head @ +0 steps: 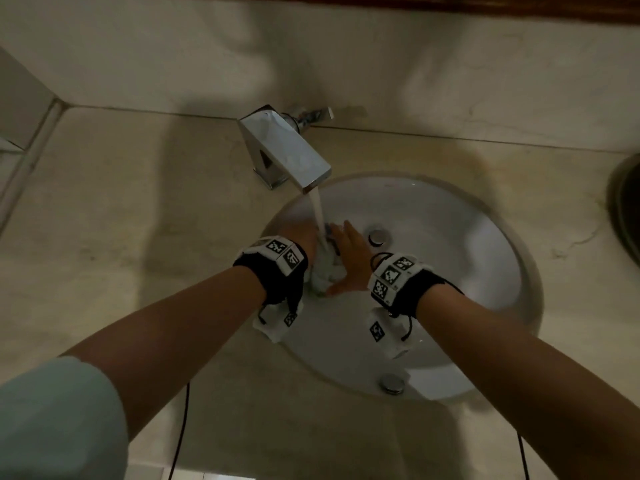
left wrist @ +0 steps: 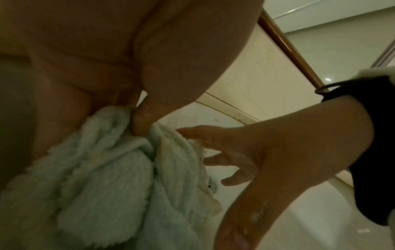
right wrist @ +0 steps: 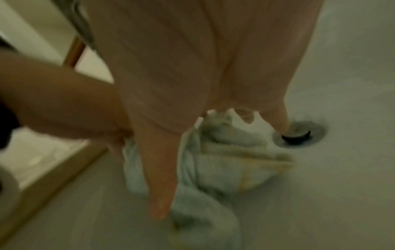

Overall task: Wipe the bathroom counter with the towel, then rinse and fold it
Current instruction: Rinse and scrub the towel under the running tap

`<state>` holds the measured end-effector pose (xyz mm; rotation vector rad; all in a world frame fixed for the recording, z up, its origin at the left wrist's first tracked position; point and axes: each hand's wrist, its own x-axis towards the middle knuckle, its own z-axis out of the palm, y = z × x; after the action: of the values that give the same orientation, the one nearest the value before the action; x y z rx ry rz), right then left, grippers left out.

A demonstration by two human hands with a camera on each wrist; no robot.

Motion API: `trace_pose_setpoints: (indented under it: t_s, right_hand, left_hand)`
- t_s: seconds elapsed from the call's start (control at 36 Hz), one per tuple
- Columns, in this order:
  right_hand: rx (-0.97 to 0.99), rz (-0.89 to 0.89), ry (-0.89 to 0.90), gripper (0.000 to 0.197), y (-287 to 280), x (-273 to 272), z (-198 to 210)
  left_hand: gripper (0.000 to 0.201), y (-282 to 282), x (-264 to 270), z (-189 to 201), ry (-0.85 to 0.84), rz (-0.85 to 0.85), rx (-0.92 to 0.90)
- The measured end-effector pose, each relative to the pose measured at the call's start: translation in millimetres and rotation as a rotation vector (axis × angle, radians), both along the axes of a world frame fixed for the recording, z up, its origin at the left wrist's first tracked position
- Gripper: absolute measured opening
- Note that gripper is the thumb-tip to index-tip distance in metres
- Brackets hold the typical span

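Head view: a bunched pale towel [head: 325, 271] is held over the white sink [head: 467, 237], under water running from the chrome faucet [head: 287, 150]. It is gripped by the left hand [head: 304, 242], thumb curled into its folds, while the right hand [head: 349, 259] is pressed flat against it, fingers straight.

chrome overflow cap [head: 392, 382]: near rim of basin | dark round object [head: 627, 209]: right edge, cut off
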<state>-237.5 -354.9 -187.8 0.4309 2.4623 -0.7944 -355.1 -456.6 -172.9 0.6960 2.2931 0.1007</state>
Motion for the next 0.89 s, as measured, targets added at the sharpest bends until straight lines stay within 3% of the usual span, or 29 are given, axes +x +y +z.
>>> trace_pose_setpoints:
  t_s: [0.08,0.22,0.28,0.33,0.36,0.39,0.47,0.56,0.61,0.64,0.69,0.75,0.89]
  right_hand:
    - [0.034,-0.014,-0.012,0.126,-5.7,-2.8,0.1]
    - [-0.026,-0.164,0.016,0.072,4.3,-12.0,4.4]
    - [-0.215,-0.358,0.044,0.035,18.8,-10.9,10.5]
    - [-0.629,-0.804,0.126,0.005,31.5,-8.2,25.8]
    - [-0.784,-0.932,0.135,0.012,38.1,-6.9,29.0]
    - [-0.844,-0.926,0.145,0.014,42.3,-5.9,30.8]
    - [-0.689,-0.626,0.106,0.009,43.3,-6.7,36.3]
    - [-0.460,-0.301,-0.093,0.061,37.1,-9.1,29.2]
    - [-0.257,-0.146,-0.087,0.091,25.0,-8.9,20.5]
    - [-0.207,-0.124,-0.064,0.096,20.5,-8.7,13.9]
    - [-0.137,-0.160,-0.046,0.088,14.6,-8.9,3.1]
    - [-0.086,-0.195,-0.063,0.064,15.1,-10.5,0.1]
    - [-0.264,-0.466,0.078,0.035,25.6,-9.6,9.5]
  left_hand:
    - [0.048,-4.1,5.6,9.8,0.019,-0.028,-0.023]
    - [0.037,9.1,5.3,23.4,0.003,0.013,-0.052]
    - [0.035,16.4,2.5,26.1,-0.001,0.030,-0.050]
    - [0.039,15.5,-4.2,24.7,-0.034,0.061,-0.072]
    - [0.043,15.6,-8.4,20.6,-0.064,0.065,-0.096]
    - [0.046,13.9,-8.9,22.1,-0.110,0.050,-0.126]
    - [0.048,6.8,-9.1,22.1,-0.158,0.065,-0.137]
    - [0.052,-1.8,-8.8,2.9,-0.112,0.051,-0.139]
    - [0.053,-4.2,-8.4,1.0,-0.105,0.047,-0.124]
    - [0.051,-2.4,-6.5,6.8,-0.114,0.061,-0.107]
    - [0.049,2.9,-4.1,18.4,-0.147,0.080,-0.071]
    - [0.053,8.2,-5.2,25.9,-0.195,0.071,-0.020]
    - [0.071,10.1,-12.4,31.3,-0.210,0.067,0.049]
